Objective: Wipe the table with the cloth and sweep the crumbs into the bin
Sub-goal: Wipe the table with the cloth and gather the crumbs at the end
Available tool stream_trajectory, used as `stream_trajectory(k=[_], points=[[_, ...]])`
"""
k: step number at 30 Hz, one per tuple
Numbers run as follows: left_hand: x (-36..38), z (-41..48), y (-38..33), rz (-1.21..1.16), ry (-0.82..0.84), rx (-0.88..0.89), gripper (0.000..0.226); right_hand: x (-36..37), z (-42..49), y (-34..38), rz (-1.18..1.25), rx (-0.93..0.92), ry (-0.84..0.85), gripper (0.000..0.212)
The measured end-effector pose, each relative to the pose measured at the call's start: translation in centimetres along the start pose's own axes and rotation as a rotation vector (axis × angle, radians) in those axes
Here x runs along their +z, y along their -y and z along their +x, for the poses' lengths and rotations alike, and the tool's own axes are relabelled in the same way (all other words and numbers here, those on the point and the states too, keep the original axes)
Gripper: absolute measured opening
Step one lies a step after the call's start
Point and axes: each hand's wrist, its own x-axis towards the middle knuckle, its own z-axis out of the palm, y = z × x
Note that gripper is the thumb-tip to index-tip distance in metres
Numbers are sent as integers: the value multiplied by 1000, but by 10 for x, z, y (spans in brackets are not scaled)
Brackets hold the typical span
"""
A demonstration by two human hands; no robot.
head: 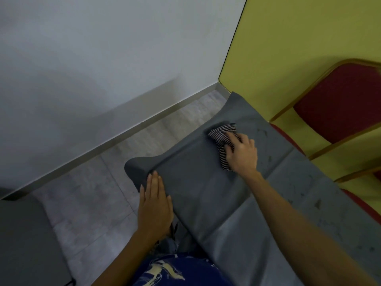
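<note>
- The striped cloth [221, 134] is pressed onto the grey-covered table [198, 182] near its far end, and is gripped by the right hand [242, 153] with bent fingers.
- The left hand [155, 203] is laid flat on the table's left edge, fingers straight, nothing held.
- Dark specks [317, 203] are scattered on the table right of the cloth.
- A red chair [340, 104] is set beyond the table.
</note>
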Motion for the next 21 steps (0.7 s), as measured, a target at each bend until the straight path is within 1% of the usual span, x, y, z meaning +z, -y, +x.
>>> stream_trajectory(k=[1,2,3,5,8,11,14,16,19,21], points=[[-4,3,-7,-43,3,-11,64,-2,5,-6,34,85,-16,49],[-7,8,-17,-89,5,-11,63,-4,6,-6,63,122,-30,49],[-11,16,-29,-119,-13,15,61,-6,4,-2,82,101,-53,48],[-10,37,-55,-124,-45,103,55,-8,-4,14,89,-34,-122,46],[4,69,-78,-75,7,152,56,-6,-26,48,66,-174,-170,44],[22,70,-74,34,58,156,57,17,-50,66,-23,-263,-75,48],[29,65,-69,142,65,194,60,31,-56,57,4,-213,10,58],[32,66,-69,168,59,179,63,31,-51,51,4,-225,44,64],[33,66,-70,179,82,167,64,29,-43,45,4,-296,85,76],[32,66,-71,195,78,160,62,28,-39,43,9,-336,83,71]])
